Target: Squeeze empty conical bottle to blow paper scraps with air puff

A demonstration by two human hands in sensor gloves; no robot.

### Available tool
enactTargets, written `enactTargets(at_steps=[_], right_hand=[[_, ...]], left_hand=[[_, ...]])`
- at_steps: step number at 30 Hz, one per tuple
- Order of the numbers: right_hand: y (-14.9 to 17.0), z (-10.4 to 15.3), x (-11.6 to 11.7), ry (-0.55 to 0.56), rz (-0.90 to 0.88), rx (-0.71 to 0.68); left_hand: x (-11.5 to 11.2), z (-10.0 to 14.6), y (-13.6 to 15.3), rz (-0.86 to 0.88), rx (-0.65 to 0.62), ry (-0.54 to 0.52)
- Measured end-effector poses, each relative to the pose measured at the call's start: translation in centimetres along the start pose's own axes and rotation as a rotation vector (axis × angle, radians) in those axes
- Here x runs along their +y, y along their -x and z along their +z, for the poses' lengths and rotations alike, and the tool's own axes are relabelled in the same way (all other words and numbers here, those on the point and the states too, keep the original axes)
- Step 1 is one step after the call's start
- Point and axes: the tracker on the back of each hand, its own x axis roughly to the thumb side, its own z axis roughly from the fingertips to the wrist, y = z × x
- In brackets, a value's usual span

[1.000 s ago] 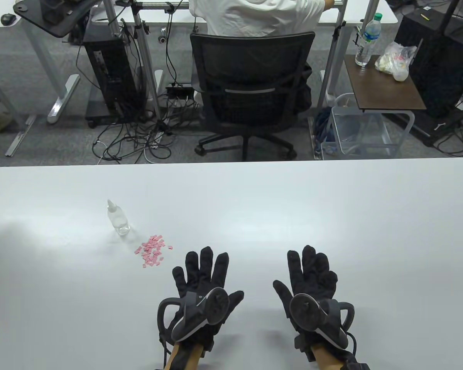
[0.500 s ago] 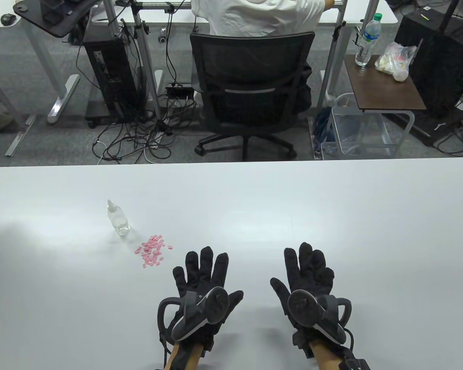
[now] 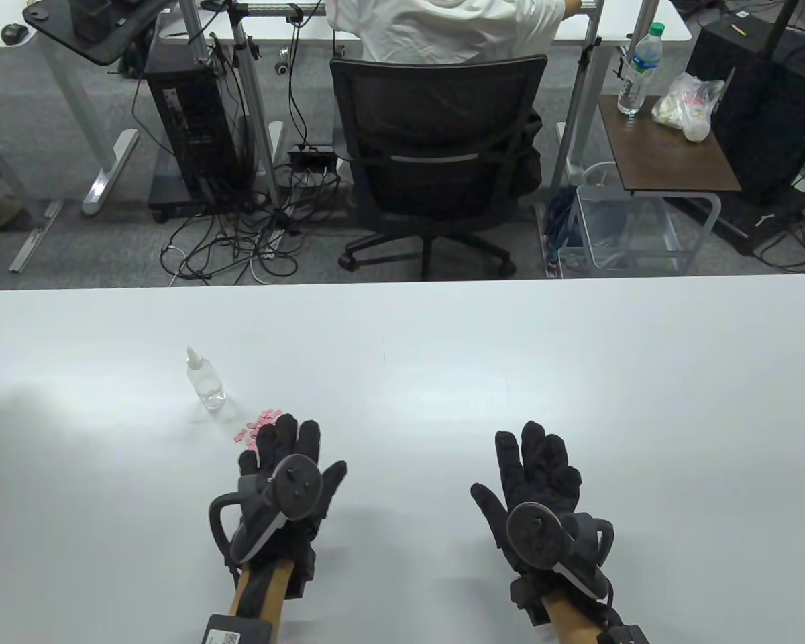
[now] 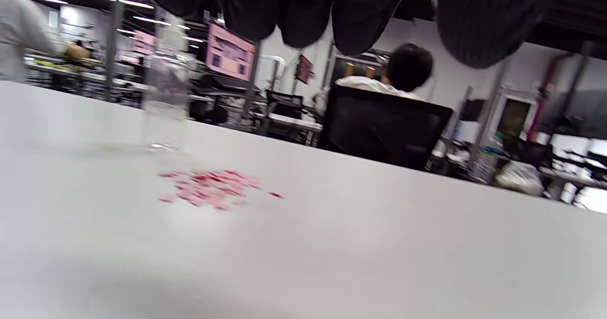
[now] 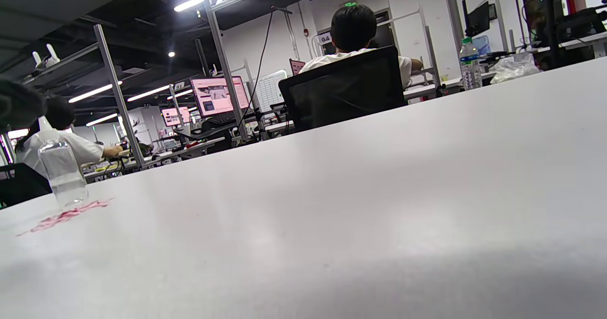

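Note:
A small clear conical bottle [image 3: 204, 380] with a white nozzle stands upright on the white table [image 3: 443, 349], left of centre. It also shows in the left wrist view [image 4: 166, 86] and the right wrist view [image 5: 61, 172]. A small heap of pink paper scraps [image 3: 251, 428] lies just in front and to the right of the bottle, also in the left wrist view [image 4: 208, 188]. My left hand [image 3: 288, 446] is open, raised over the near part of the scraps and hiding some, holding nothing. My right hand [image 3: 537, 456] is open, fingers spread flat over the table, empty.
Beyond the table's far edge a person sits in a black office chair [image 3: 436, 161]. A small brown side table [image 3: 671, 157] with a water bottle and a bag stands at the back right.
My left hand has moved left and forward, from the table's middle to over the scraps, near the bottle. My right hand has barely shifted.

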Motion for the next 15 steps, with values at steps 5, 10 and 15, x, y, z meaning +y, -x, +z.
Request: enactTargets(at_steps=[5, 10, 15], right_hand=[[0.0, -0.2, -0.2, 0.007, -0.024, 0.007], [-0.2, -0.4, -0.6, 0.019, -0.047, 0.002], [-0.5, -0.5, -0.9, 0.033, -0.058, -0.006]], left_hand=[[1.5, -2.6, 5.9, 0.052, 0.201, -0.090], [2.1, -5.7, 9.7, -0.043, 0.308, -0.099], [1.0, -9.3, 12.9, 0.110, 0.405, -0.049]])
